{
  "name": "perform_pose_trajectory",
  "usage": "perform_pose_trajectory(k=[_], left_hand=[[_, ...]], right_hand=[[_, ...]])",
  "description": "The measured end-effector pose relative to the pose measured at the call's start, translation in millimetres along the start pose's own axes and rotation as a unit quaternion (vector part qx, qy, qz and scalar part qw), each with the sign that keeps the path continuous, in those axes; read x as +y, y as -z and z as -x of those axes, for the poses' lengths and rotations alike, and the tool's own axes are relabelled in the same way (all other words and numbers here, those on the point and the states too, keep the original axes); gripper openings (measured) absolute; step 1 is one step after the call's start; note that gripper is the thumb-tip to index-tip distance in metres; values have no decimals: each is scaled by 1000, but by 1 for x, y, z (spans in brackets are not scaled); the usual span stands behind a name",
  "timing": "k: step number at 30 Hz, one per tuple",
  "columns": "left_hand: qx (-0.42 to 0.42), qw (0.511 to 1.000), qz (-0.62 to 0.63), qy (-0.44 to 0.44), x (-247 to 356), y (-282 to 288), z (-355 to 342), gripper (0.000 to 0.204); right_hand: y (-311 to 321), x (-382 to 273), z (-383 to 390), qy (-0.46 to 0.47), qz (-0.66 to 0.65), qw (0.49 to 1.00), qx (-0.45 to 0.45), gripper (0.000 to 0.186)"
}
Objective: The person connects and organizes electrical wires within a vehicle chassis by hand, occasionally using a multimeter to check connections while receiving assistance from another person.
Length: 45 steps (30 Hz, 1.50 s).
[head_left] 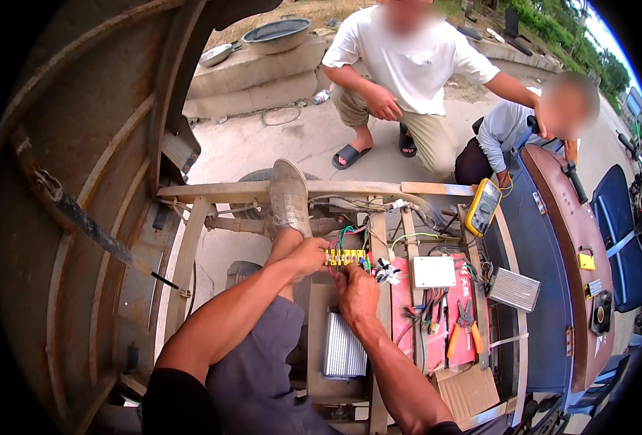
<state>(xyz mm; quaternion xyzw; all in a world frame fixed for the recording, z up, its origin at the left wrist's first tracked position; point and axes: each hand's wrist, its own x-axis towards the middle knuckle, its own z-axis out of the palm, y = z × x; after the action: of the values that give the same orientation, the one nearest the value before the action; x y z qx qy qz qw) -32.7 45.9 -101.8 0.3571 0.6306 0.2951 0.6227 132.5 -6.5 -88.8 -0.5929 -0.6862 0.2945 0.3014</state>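
Note:
A yellow terminal strip (347, 257) with dark metal contacts lies across the middle of the metal frame, and green and red wires (349, 233) run to it. My left hand (309, 257) grips the left end of the strip, its fingers closed. Just below the strip, my right hand (357, 291) is closed with thumb and fingers together against its lower edge. Whatever is pinched there is too small to make out. To the right of my right hand is a cluster of white connectors (387, 271). Below the hands sits a finned silver metal box (345, 344).
A white box (433, 272), orange-handled pliers (465, 330) and another finned box (514, 289) lie to the right. A yellow multimeter (483, 207) leans on the frame rail (321, 190). Two people crouch beyond; a rusty raised panel (81, 217) stands left.

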Motion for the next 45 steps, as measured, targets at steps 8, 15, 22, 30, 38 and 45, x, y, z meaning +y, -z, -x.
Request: perform_pose_trajectory(k=[8,15,22,30,38,45], left_hand=[[-21,1000,2,-6,-2,6,-2,31],[-43,999,14,-19,6,-3,8,37],[-13,999,13,-44,-2,-3,5,35],[24,995,-82,-41,-2,-6,-3,36],[12,986,-120,-118,-44,9,-48,35],[32,984,-117,-128,-42,23,-42,35]], right_hand=[[-6,-3,-7,-18,9,1000,-14,18],[-12,8,-9,-15,32,999,-23,23],[-13,3,-10,-10,6,1000,-29,19],[-13,7,22,64,-18,998,-9,23],[111,12,85,39,-47,998,20,12],[203,39,134,19,-40,996,72,11]])
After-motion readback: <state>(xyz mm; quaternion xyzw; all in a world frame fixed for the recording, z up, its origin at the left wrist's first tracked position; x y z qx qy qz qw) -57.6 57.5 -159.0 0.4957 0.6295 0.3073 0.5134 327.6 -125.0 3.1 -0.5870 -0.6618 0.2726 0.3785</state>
